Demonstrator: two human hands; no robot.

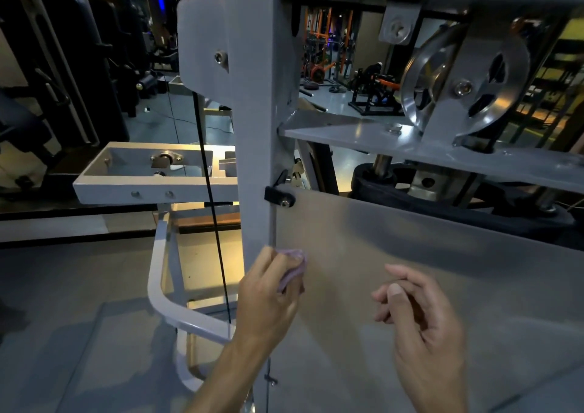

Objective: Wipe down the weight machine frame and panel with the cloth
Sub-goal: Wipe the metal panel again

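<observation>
While my left hand (268,292) bunches the cloth (292,268) against the machine, its grip is clenched around that small lilac wad — only a fold of it shows past my fingers, at about seven o'clock in my view. The wad presses right on the seam where the upright grey frame post (256,128) meets the left edge of the pale panel (410,254). My knuckles lie over the post, my fingertips over the panel.

My right hand (423,311) hangs in front of the panel at about five o'clock, holding nothing; its grip is released, the fingers loosely curled with the thumb resting near the forefinger. I cannot tell whether it touches the panel or floats just off it.

A black clip (279,196) with a bolt pins the panel's top left corner to the post, straight up at twelve o'clock from the cloth. A thin black cable (210,191) runs down just left of the post. Up at two o'clock a shiny metal pulley (448,87) sits in a bracket above a grey cross plate (363,136). At nine o'clock a white bracket arm (151,172) juts out from the post, and a curved white tube (164,295) bends beneath it — well left of my wrist. Dim gym equipment stands in the background.
</observation>
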